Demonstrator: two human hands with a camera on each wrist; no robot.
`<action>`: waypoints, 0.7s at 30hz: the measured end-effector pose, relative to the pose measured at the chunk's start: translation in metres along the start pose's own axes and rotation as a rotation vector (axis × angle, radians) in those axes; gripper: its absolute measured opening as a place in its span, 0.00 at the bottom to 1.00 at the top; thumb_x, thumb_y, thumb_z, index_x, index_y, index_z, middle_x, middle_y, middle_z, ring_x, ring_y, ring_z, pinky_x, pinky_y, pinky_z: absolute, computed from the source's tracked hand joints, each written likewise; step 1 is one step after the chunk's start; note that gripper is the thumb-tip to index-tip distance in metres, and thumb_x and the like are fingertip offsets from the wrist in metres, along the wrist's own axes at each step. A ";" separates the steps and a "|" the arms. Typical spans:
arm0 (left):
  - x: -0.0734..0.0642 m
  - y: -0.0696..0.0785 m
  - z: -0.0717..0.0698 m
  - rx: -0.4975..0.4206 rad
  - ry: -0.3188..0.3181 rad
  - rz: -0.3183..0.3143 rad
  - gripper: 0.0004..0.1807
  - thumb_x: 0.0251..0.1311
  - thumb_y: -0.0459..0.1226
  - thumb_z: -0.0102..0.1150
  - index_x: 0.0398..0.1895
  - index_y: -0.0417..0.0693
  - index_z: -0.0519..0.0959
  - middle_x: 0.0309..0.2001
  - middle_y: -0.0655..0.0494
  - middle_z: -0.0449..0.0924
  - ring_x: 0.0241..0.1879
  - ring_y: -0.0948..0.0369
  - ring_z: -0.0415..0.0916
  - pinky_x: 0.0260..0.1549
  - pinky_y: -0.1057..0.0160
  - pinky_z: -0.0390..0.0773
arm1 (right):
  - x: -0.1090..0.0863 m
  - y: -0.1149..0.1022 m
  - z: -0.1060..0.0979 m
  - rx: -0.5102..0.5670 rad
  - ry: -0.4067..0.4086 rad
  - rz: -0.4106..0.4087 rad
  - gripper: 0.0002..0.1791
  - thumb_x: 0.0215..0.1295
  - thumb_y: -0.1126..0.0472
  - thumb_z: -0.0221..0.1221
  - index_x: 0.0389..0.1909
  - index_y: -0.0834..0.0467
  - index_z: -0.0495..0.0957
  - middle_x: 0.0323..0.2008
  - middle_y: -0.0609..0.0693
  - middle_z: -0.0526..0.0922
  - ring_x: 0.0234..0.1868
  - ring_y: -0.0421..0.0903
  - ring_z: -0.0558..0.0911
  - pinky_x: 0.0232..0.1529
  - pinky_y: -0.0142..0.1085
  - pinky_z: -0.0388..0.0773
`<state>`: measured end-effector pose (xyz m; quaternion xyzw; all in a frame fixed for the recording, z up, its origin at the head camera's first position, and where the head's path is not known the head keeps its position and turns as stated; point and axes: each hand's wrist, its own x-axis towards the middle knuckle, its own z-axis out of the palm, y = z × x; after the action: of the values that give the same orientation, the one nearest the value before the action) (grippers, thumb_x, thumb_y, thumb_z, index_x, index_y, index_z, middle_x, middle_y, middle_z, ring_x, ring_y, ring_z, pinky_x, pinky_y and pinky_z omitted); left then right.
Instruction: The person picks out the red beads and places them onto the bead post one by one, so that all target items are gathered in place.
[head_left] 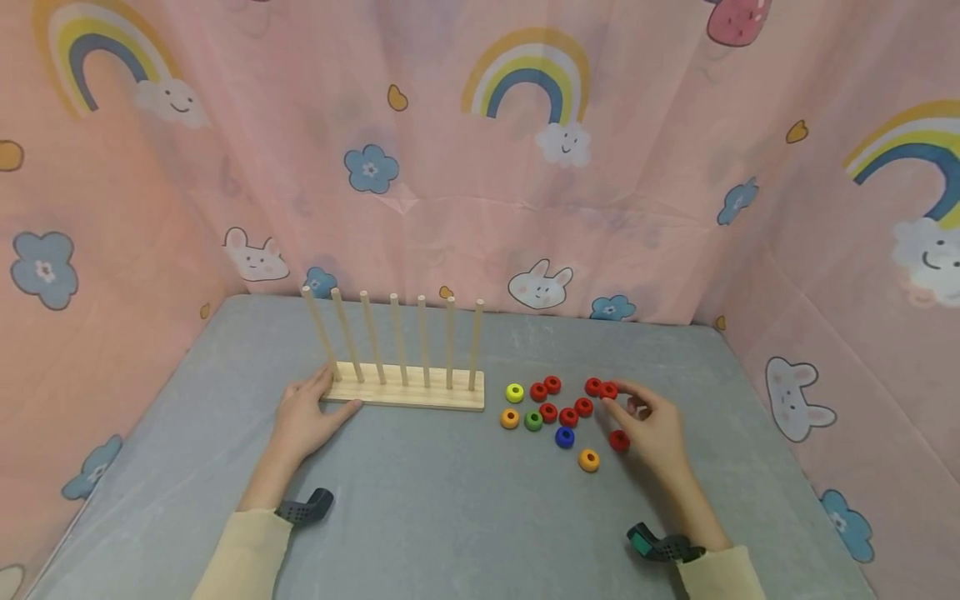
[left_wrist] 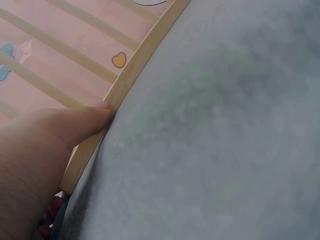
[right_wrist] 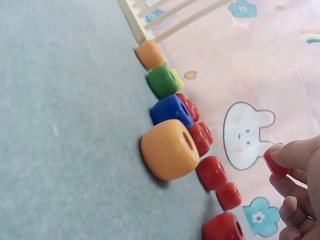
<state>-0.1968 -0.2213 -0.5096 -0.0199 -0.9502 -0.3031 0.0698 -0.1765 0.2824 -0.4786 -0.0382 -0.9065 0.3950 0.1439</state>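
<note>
A wooden peg stand point(head_left: 408, 398) with several upright pegs is on the grey table. My left hand point(head_left: 302, 417) grips its left end, with the thumb point(left_wrist: 90, 120) along the front edge; the other fingers are mostly hidden. At the right, my right hand point(head_left: 658, 427) pinches a red bead point(right_wrist: 275, 162) between thumb and fingertips, raised over the table in the right wrist view. Several red beads point(head_left: 568, 417) lie around it, along with a blue bead point(head_left: 565, 437), a green bead point(head_left: 533, 420), a yellow-green bead point(head_left: 514, 392) and two orange beads, one nearer the front point(head_left: 588, 460).
The grey table point(head_left: 450, 517) backs onto a pink curtain point(head_left: 450, 242) printed with rainbows and rabbits, which also hangs along both sides. A dark strap with a camera point(head_left: 663, 546) sits on each wrist. The loose beads spread between the stand and my right hand.
</note>
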 end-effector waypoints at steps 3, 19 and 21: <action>0.000 -0.002 0.000 0.007 0.002 0.006 0.49 0.67 0.53 0.70 0.82 0.37 0.61 0.79 0.35 0.62 0.57 0.35 0.69 0.55 0.38 0.70 | 0.001 -0.003 0.000 0.005 -0.006 -0.006 0.19 0.71 0.57 0.70 0.60 0.59 0.85 0.38 0.56 0.81 0.34 0.46 0.71 0.26 0.33 0.64; 0.000 -0.002 0.000 0.020 0.006 0.017 0.49 0.67 0.53 0.70 0.81 0.35 0.61 0.79 0.34 0.62 0.57 0.35 0.70 0.55 0.39 0.69 | 0.006 -0.018 0.009 0.048 -0.005 -0.023 0.20 0.72 0.54 0.70 0.60 0.60 0.86 0.34 0.54 0.78 0.29 0.45 0.69 0.24 0.33 0.61; 0.001 -0.002 0.000 0.020 0.003 0.019 0.49 0.67 0.54 0.69 0.81 0.35 0.62 0.79 0.34 0.62 0.58 0.35 0.70 0.57 0.38 0.69 | 0.007 -0.019 0.008 0.059 -0.002 -0.021 0.20 0.72 0.55 0.70 0.60 0.60 0.86 0.34 0.55 0.78 0.30 0.44 0.69 0.25 0.33 0.61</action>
<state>-0.1978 -0.2228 -0.5109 -0.0277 -0.9529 -0.2928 0.0744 -0.1845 0.2645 -0.4685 -0.0238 -0.8950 0.4200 0.1482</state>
